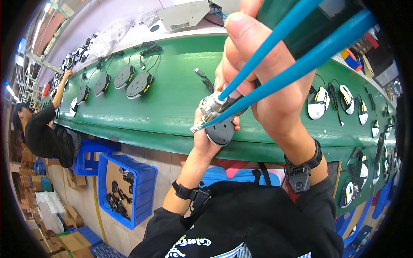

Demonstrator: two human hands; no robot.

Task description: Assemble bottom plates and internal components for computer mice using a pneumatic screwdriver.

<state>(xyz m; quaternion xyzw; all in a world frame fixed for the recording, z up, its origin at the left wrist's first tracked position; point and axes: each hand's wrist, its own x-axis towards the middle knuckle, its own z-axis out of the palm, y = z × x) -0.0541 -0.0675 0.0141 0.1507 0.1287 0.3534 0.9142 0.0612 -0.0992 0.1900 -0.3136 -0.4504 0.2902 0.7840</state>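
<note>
Green-topped bench ran across the view, clear plastic bags heaped behind its left half. Corded mice lay underside-up along the left stretch; white-shelled mice sat to the right. Below left: blue crate on the floor, dark parts inside, a blue stool just beyond, and a co-worker reaching to the bench. Two blue hoses crossed in front of the right hand; they met a silver-metal tool that hid part of the held mouse. This mouse was near the bench's front edge, dark underside up, left hand wrapped about it, fingers closed on its sides. Right forearm angled up and leftward, wrist banded, hand raised close to the camera; its fingers curled tight around the tool, exact grip partly hidden. Left forearm slanted up from below.
</note>
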